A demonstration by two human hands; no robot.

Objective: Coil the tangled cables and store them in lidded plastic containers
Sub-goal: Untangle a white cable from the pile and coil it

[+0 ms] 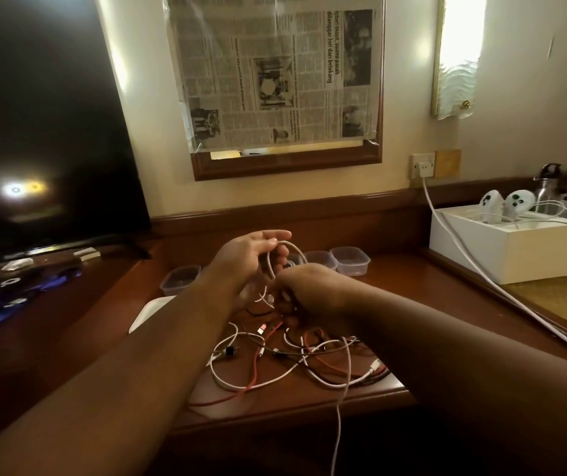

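Two hands coil a white cable above a dark wooden table (423,269).

A tangle of white, red and black cables (285,359) lies near the table's front edge. Behind the hands stand clear plastic containers (350,261) without lids. The left hand (251,252) holds a loop of white cable (275,255) with curled fingers; the right hand (304,286), just beside it, grips the same cable.

Dim warm room, glowing wall lamp (458,53) upper right, glare spots on television screen (24,189), soft focus, wide-angle bending at edges
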